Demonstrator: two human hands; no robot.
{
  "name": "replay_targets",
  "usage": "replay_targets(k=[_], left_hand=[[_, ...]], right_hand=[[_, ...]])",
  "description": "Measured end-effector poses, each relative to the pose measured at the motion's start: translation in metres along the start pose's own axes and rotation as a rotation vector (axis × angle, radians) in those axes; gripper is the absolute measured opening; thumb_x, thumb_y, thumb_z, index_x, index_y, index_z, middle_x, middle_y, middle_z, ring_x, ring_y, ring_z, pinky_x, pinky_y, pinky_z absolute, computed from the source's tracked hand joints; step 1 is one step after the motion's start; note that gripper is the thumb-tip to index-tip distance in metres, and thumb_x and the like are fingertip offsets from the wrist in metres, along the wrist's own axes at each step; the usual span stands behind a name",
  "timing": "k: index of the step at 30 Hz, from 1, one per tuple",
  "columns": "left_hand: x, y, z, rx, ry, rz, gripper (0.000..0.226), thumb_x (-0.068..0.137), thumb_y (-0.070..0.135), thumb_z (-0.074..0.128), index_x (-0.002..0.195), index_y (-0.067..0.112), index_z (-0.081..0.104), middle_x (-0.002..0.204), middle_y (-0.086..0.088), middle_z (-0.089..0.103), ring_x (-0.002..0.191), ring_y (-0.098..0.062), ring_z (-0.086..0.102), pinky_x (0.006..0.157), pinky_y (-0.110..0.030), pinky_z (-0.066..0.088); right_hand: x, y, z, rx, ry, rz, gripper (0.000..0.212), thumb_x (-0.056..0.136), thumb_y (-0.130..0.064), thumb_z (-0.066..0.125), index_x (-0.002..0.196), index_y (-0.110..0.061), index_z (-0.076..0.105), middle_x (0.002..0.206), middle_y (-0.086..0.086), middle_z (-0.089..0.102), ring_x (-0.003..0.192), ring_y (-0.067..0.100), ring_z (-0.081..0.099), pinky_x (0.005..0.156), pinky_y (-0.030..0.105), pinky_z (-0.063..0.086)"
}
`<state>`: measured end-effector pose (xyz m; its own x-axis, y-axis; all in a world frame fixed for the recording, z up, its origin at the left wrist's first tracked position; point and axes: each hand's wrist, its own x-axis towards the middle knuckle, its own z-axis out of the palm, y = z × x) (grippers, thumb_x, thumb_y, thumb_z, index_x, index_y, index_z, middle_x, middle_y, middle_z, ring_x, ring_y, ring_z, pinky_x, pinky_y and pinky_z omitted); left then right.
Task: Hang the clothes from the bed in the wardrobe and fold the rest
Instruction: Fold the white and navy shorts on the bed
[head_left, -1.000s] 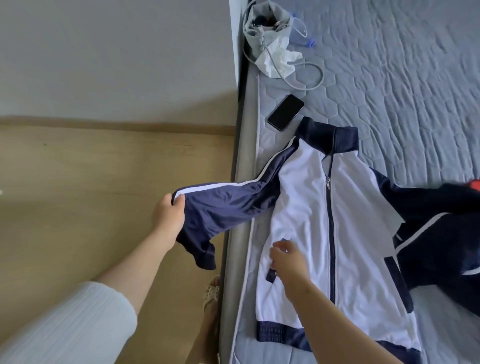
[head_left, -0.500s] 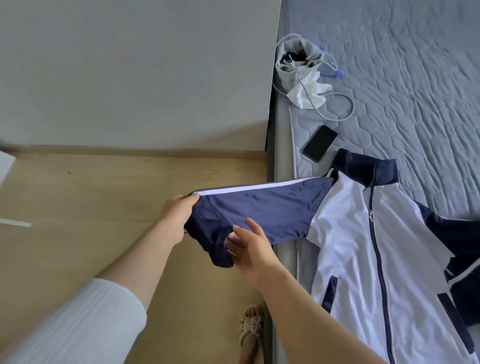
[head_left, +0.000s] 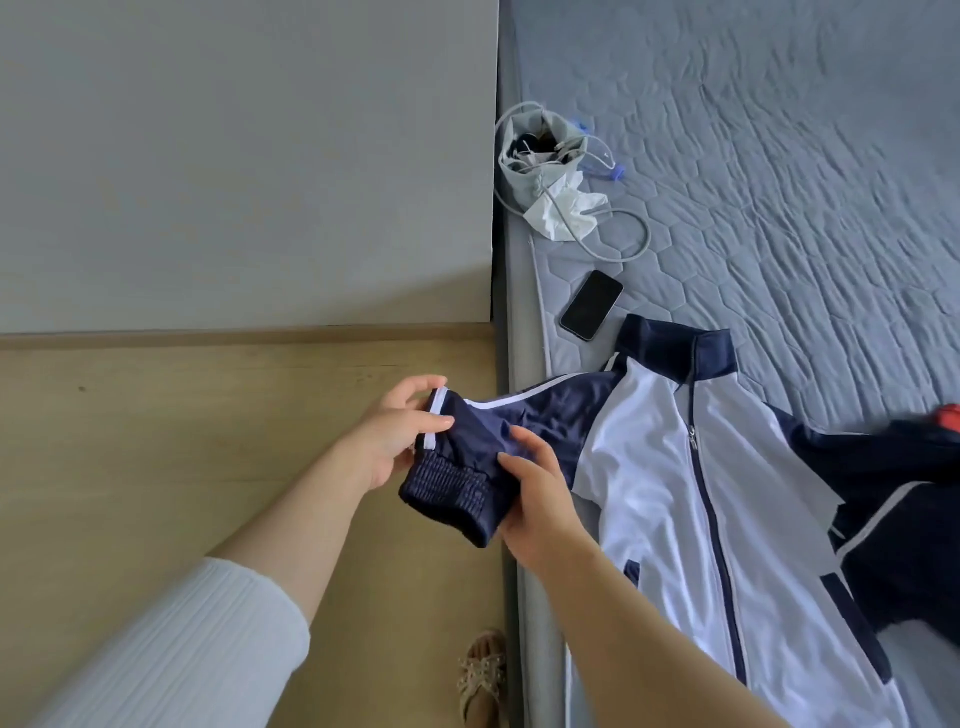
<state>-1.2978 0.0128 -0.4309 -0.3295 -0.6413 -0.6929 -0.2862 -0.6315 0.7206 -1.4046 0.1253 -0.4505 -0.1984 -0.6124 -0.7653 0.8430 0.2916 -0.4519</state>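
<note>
A white and navy zip-up track jacket (head_left: 670, 467) lies front up on the grey quilted bed (head_left: 779, 208), collar toward the far side. Its navy left sleeve (head_left: 524, 421) reaches out past the bed's edge over the floor. My left hand (head_left: 395, 436) pinches the sleeve's end by the white stripe. My right hand (head_left: 540, 493) grips the sleeve just behind the ribbed cuff (head_left: 447, 491), which hangs down between both hands. A dark navy garment (head_left: 904, 499) lies bunched at the jacket's right.
A black phone (head_left: 591, 305) lies on the bed beside the collar. Farther up stands a grey drawstring pouch (head_left: 535, 161) with white tissue and a cord. Something red (head_left: 948, 423) shows at the right edge. Wooden floor (head_left: 208, 467), grey wall and my sandalled foot (head_left: 483, 675) are on the left.
My right hand left the jacket's white front and came over to grip the sleeve near the cuff. The sleeve is now bunched shorter between both hands, closer to the bed's edge.
</note>
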Motion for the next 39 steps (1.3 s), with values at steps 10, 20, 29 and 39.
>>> replay_targets(k=[10, 20, 29, 39], left_hand=[[0.029, 0.014, 0.197, 0.071, -0.245, 0.043, 0.039, 0.090, -0.001, 0.053, 0.115, 0.029, 0.052, 0.105, 0.004, 0.058, 0.083, -0.015, 0.058, 0.054, -0.022, 0.049], [0.021, -0.037, 0.385, -0.011, -0.506, -0.058, 0.038, 0.098, 0.002, 0.038, 0.131, 0.021, 0.041, 0.120, 0.001, 0.052, 0.110, -0.019, 0.057, 0.090, -0.033, 0.045], [0.044, -0.102, 0.348, 0.124, -0.045, -0.170, 0.025, 0.094, 0.004, 0.045, 0.116, 0.012, 0.055, 0.090, -0.002, 0.062, 0.077, -0.016, 0.064, 0.069, -0.027, 0.051], [0.172, -0.140, 0.224, 0.515, 0.485, -0.220, 0.053, 0.088, -0.004, 0.038, 0.138, 0.013, 0.031, 0.137, -0.016, 0.040, 0.117, -0.033, 0.046, 0.098, -0.038, 0.037]], right_hand=[[-0.013, -0.102, -0.134, 0.418, 0.249, -0.183, 0.036, 0.093, 0.009, 0.035, 0.122, -0.008, 0.047, 0.088, 0.014, 0.059, 0.062, 0.016, 0.066, 0.047, 0.010, 0.047], [-0.035, -0.168, -0.313, 0.545, 0.509, -0.308, 0.045, 0.100, -0.031, 0.040, 0.144, -0.025, 0.031, 0.125, 0.004, 0.055, 0.095, 0.026, 0.063, 0.074, 0.039, 0.051], [-0.013, -0.122, -0.337, 0.288, 0.460, -0.093, 0.029, 0.100, -0.021, 0.039, 0.129, -0.024, 0.041, 0.106, 0.001, 0.057, 0.088, 0.023, 0.060, 0.072, 0.034, 0.048], [0.082, -0.007, -0.257, -0.223, 0.570, 0.041, 0.014, 0.090, -0.008, 0.047, 0.082, -0.018, 0.054, 0.087, 0.005, 0.058, 0.066, 0.014, 0.053, 0.059, 0.018, 0.042]])
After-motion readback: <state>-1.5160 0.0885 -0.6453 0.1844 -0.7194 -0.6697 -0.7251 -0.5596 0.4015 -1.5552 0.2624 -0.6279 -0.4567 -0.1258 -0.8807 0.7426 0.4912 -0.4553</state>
